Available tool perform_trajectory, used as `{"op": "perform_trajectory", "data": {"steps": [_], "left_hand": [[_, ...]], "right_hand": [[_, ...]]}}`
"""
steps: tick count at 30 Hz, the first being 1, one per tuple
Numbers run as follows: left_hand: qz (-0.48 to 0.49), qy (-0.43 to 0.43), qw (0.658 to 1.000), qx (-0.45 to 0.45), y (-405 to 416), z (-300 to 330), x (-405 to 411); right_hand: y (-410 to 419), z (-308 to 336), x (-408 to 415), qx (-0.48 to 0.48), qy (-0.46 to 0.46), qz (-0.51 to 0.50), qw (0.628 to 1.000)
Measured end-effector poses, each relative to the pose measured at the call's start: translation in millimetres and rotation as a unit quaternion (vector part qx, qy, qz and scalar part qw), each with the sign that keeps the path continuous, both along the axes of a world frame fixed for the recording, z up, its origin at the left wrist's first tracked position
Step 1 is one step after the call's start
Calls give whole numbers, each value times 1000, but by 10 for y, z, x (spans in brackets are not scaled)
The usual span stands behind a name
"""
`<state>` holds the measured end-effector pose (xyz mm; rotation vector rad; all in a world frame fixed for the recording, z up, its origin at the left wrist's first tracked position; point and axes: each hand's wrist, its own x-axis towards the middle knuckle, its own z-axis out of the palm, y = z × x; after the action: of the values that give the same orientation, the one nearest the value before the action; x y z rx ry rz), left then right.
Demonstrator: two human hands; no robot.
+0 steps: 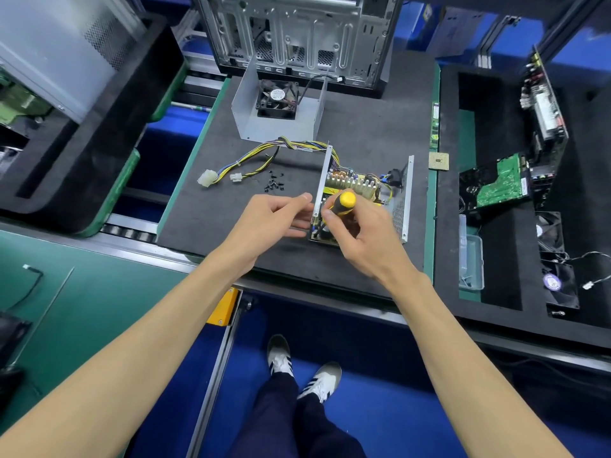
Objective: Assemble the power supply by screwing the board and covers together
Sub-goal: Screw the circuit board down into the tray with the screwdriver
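Screwdriver upright over board, directly beneath right fingers.
Right hand [358,233] grips screwdriver [342,203]; left hand [274,219], fingers relaxed, steadies case wall [322,183] beside it.

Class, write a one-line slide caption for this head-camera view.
Right hand drives a yellow-handled screwdriver into the open power supply while the left hand steadies its side wall.

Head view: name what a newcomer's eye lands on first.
First, the yellow-and-black screwdriver gripped upright in the right hand over the open power supply tray at the mat's centre, while the left hand steadies its left wall. Next, the bundle of coloured wires trailing left, with loose black screws beneath it. Behind stands the fan cover.
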<state>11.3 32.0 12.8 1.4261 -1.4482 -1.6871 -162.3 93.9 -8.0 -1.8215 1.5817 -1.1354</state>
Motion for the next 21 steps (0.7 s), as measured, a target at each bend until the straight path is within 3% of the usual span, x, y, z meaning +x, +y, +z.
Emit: {"op": "perform_trajectory", "data": {"steps": [10,12,14,16,21], "left_hand": [[-24,-40,999,3,-18,46,16],[-35,-104,992,-66,-18,105,11],[-31,-175,959,-222,-5,215,-7],[-44,-169,927,-330,21,395,-38],[-203,-256,832,-448,25,686,-143]], "right_hand": [[-119,31,25,-13,17,10,1000],[-148,19,32,-11,11,7,1000],[-164,2,28,-9,-2,5,1000],[-165,-8,34,-24,-12,6,1000],[-170,19,59,15,-33,26,999]]}}
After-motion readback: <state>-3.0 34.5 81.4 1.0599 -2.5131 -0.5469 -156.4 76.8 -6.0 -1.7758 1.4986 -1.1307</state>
